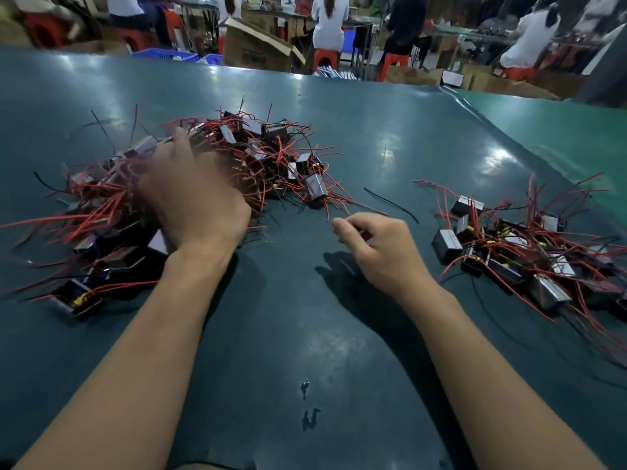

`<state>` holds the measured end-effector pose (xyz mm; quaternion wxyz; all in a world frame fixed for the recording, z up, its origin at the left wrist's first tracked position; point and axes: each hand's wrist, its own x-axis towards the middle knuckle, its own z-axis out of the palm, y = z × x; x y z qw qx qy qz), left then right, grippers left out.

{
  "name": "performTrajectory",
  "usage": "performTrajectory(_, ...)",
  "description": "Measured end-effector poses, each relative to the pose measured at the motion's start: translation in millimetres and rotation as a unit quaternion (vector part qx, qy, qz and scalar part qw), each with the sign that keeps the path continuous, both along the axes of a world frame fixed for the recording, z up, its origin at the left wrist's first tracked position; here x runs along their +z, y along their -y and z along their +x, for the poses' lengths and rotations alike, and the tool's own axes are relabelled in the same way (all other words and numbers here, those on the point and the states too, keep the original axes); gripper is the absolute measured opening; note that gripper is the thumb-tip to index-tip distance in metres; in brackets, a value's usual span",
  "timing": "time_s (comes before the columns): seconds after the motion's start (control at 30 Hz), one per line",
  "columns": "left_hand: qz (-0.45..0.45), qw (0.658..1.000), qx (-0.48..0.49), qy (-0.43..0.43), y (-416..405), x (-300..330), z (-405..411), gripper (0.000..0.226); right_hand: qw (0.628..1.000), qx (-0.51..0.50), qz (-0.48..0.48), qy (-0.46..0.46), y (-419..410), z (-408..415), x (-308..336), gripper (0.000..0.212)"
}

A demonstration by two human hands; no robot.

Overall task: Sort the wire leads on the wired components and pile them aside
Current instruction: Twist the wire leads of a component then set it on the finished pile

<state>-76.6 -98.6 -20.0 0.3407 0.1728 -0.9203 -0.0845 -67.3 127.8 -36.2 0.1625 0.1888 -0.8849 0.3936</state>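
Observation:
A large tangled heap of small black-and-silver wired components (264, 154) with red and black leads covers the left and middle of the dark green table (305, 334). My left hand (193, 195) reaches into this heap, blurred by motion, fingers spread over the components; what it holds cannot be made out. My right hand (380, 249) hovers above the table in the middle, fingers loosely curled, thumb near the forefinger, with nothing visible in it. A smaller pile of wired components (515, 252) lies at the right.
A loose black wire (390, 203) lies between the two piles. A lighter green surface (559, 130) adjoins the table at the right. Behind the far edge stand cardboard boxes (258, 45), red stools and several seated people.

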Motion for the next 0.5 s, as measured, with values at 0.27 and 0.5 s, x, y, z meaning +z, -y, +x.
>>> performTrajectory(0.27, 0.038, 0.995, -0.015, -0.093, 10, 3, -7, 0.014, 0.998, -0.003, 0.019, 0.062, -4, -2, -5, 0.026)
performTrajectory(0.5, -0.006, 0.939, -0.193, -0.283, -6, 2, 14, 0.027, 0.983, 0.03, -0.128, 0.124, 7, 2, 5, 0.023)
